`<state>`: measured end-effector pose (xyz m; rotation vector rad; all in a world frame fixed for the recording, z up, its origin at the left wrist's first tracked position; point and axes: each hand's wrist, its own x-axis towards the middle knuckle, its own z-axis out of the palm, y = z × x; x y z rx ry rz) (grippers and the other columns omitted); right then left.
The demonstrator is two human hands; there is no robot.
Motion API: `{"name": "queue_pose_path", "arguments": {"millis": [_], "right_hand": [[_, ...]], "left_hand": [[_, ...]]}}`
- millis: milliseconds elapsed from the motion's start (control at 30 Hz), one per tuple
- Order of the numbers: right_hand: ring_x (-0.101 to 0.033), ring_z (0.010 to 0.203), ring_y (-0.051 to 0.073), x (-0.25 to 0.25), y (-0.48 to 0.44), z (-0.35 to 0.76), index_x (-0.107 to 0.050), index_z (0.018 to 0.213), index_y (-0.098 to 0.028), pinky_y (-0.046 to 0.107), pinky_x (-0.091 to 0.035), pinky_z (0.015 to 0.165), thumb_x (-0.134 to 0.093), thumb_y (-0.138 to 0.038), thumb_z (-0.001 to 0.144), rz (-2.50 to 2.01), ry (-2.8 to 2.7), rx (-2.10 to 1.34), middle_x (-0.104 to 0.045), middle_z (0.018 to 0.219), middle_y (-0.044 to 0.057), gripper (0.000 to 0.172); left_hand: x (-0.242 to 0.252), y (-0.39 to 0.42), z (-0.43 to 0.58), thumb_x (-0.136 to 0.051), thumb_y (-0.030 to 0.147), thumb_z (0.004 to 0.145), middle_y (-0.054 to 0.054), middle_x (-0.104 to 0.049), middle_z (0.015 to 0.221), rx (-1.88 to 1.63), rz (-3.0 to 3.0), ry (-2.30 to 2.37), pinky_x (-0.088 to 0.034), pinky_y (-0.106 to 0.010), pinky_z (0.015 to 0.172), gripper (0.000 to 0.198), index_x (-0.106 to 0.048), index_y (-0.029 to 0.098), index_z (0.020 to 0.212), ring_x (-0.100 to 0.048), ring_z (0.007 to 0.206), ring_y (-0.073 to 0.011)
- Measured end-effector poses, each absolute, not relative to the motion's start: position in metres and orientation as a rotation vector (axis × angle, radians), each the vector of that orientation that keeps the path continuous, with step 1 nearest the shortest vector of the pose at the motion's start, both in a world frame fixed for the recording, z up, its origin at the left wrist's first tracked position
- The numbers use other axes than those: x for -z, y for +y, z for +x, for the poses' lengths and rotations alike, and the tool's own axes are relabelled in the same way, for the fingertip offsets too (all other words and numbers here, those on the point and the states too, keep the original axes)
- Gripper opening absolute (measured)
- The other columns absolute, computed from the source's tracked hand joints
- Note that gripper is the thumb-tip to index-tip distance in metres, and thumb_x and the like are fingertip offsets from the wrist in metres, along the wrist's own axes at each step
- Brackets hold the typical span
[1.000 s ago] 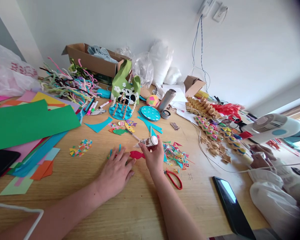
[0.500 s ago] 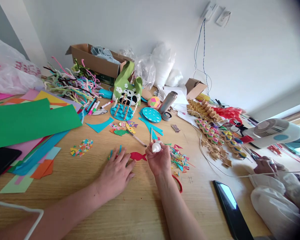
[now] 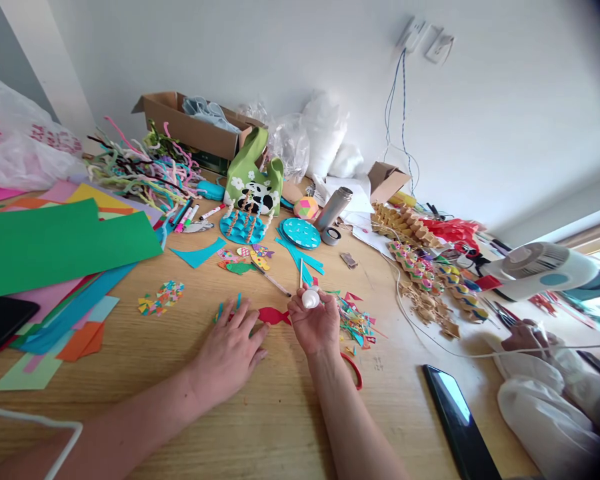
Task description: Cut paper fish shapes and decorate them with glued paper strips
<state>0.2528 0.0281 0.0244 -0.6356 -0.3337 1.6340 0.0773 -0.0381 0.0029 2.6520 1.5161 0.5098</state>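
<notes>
My left hand (image 3: 229,352) lies flat on the wooden table (image 3: 260,427), fingers spread, its fingertips beside a red paper fish (image 3: 274,315). My right hand (image 3: 316,323) is closed round a small glue bottle (image 3: 310,297) with a white cap, held upright just right of the fish. Blue paper slivers (image 3: 221,309) lie by my left fingertips. Red-handled scissors (image 3: 354,370) are partly hidden behind my right wrist.
Coloured paper sheets (image 3: 55,247) and pipe cleaners (image 3: 140,167) fill the left. Blue paper discs (image 3: 300,233), a steel flask (image 3: 333,207), scraps (image 3: 357,320), a phone (image 3: 460,420), a fan (image 3: 540,267) and another person's hand (image 3: 523,333) lie right.
My right hand has turned the glue bottle from lying sideways, nozzle left, to upright with the cap facing me. The left hand has stayed flat.
</notes>
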Motion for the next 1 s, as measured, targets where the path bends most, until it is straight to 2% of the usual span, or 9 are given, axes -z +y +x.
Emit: {"name": "queue_pose_path", "arguments": {"millis": [133, 400, 667, 800, 900, 1000], "right_hand": [[-0.046, 0.051, 0.010, -0.026, 0.027, 0.253, -0.061, 0.070, -0.020, 0.023, -0.038, 0.047, -0.062, -0.026, 0.068, -0.632, -0.318, -1.620, -0.063, 0.067, 0.001, 0.007], [-0.034, 0.044, 0.008, -0.032, 0.022, 0.250, -0.065, 0.075, -0.018, 0.023, -0.034, 0.042, -0.066, -0.032, 0.066, -0.654, -0.366, -1.632, -0.058, 0.063, -0.002, 0.016], [-0.036, 0.046, 0.006, -0.034, 0.015, 0.244, -0.067, 0.088, -0.012, 0.018, -0.034, 0.044, -0.064, -0.028, 0.069, -0.514, -0.264, -1.826, -0.061, 0.065, 0.001, 0.025], [-0.037, 0.046, 0.006, -0.033, 0.015, 0.243, -0.066, 0.089, -0.012, 0.018, -0.034, 0.043, -0.063, -0.029, 0.070, -0.536, -0.289, -1.846, -0.060, 0.065, 0.000, 0.026], [-0.036, 0.044, 0.006, -0.033, 0.014, 0.241, -0.065, 0.088, -0.013, 0.018, -0.034, 0.042, -0.063, -0.029, 0.071, -0.575, -0.316, -1.864, -0.060, 0.064, 0.001, 0.024], [-0.038, 0.043, 0.006, -0.031, 0.011, 0.235, -0.064, 0.089, -0.015, 0.016, -0.034, 0.042, -0.066, -0.028, 0.072, -0.614, -0.340, -1.931, -0.060, 0.060, -0.001, 0.022]], "left_hand": [[-0.005, -0.038, 0.077, -0.051, 0.038, 0.089, -0.012, -0.060, 0.126, -0.507, 2.671, 1.508, -0.027, -0.057, 0.109, 0.036, -0.064, 0.022, 0.119, -0.039, 0.131, -0.0348], [-0.002, -0.038, 0.076, -0.055, 0.035, 0.087, -0.013, -0.060, 0.125, -0.557, 2.693, 1.495, -0.027, -0.057, 0.108, 0.036, -0.063, 0.022, 0.120, -0.040, 0.130, -0.0349], [-0.006, -0.038, 0.077, -0.054, 0.031, 0.088, -0.013, -0.063, 0.121, -0.619, 2.674, 1.487, -0.031, -0.055, 0.108, 0.039, -0.059, 0.018, 0.124, -0.043, 0.128, -0.0330], [-0.007, -0.037, 0.076, -0.053, 0.028, 0.088, -0.014, -0.063, 0.121, -0.656, 2.673, 1.469, -0.036, -0.053, 0.106, 0.031, -0.065, 0.014, 0.113, -0.044, 0.126, -0.0327], [-0.011, -0.037, 0.075, -0.051, 0.025, 0.089, -0.015, -0.059, 0.124, -0.776, 2.658, 1.451, -0.042, -0.050, 0.102, 0.025, -0.065, 0.015, 0.107, -0.047, 0.123, -0.0313], [-0.020, -0.037, 0.073, -0.049, 0.028, 0.091, -0.015, -0.055, 0.128, -1.019, 2.574, 1.422, -0.045, -0.046, 0.101, 0.034, -0.056, 0.015, 0.121, -0.049, 0.122, -0.0280]]}}
